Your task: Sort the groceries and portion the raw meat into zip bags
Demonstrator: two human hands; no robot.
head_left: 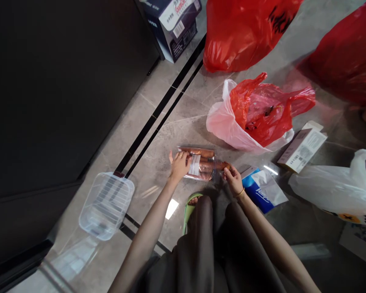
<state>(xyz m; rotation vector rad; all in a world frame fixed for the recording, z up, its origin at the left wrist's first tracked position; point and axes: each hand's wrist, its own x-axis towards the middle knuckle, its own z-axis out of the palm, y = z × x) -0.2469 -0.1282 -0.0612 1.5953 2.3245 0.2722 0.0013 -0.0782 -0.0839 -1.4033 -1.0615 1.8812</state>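
Note:
On the floor in front of me lies a clear plastic pack of sausages [205,168], long and reddish-brown, with a white label on top. My left hand [179,166] grips the pack's left side, its fingers bent over the top. At the opposite end, my right hand [232,181] pinches a brown sausage [221,165] that sticks out past the pack's right edge. The exact contact under my right fingertips is too small to make out. Just right of that hand is a blue and white soft packet [264,191].
A clear plastic basket [106,205] stands at left beside a dark cabinet [64,89]. An opened pink-and-red bag [259,118] and a red bag [247,36] lie beyond. To the right are a small carton [302,148] and a white bag [332,187]. A dark box [177,30] stands at the top.

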